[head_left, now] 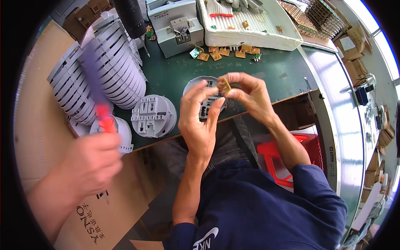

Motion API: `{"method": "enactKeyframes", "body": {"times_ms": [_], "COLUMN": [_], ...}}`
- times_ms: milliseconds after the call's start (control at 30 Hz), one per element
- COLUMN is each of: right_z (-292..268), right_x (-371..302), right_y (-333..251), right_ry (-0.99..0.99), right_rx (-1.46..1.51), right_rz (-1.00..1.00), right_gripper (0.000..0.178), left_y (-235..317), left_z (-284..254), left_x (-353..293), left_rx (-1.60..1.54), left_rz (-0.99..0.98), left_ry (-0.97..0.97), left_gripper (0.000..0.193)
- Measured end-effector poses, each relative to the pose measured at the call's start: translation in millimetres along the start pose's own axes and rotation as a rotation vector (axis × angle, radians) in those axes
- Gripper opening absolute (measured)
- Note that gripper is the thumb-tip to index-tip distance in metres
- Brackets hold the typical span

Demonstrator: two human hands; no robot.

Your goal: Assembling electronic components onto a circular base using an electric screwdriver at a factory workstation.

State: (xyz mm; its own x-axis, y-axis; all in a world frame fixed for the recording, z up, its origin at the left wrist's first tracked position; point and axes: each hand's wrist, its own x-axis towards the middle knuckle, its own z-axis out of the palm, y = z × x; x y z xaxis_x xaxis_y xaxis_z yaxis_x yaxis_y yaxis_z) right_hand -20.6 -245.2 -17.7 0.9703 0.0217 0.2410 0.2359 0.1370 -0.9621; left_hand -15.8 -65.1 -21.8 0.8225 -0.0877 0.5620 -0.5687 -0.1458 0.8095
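My right hand [252,93] pinches a small yellow-brown circuit board [226,86] between thumb and fingers. Close beside it, my left hand [198,118] has its thumb and fingers apart, fingertips near the board; whether they touch it I cannot tell. Beneath both hands lies a round grey plastic housing [192,84], partly hidden by them. Left of my left hand, another round grey housing [152,116] shows moulded slots and ribs. At the left, another person's hand [85,164] holds a long red and purple tool [95,79], smeared by motion.
Tall stacks of curved grey plastic parts [112,62] stand at the left. A grey machine [177,29] sits at the back, near a hanging dark powered driver [130,18]. Loose circuit boards [225,51] lie before a white foam tray [254,41]. A red stool [273,160] stands under the bench.
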Motion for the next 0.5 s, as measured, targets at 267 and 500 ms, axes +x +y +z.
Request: {"method": "enactKeyframes", "body": {"times_ms": [267,500], "right_z": [1,5], "right_x": [43,49], "right_y": [-41,-20], "right_ry": [-0.147,-0.195], "right_rx": [-0.836,-0.946], "right_rz": [-0.098,-0.085], "right_gripper": [0.028,0.03], "left_y": [-2,-6], "left_z": [-13,3], "left_x": [2,-5], "left_rx": [0.426,0.586], "left_rz": [-0.055,-0.07], "left_ry": [-0.202,-0.143], "left_gripper": [0.102,0.107]}}
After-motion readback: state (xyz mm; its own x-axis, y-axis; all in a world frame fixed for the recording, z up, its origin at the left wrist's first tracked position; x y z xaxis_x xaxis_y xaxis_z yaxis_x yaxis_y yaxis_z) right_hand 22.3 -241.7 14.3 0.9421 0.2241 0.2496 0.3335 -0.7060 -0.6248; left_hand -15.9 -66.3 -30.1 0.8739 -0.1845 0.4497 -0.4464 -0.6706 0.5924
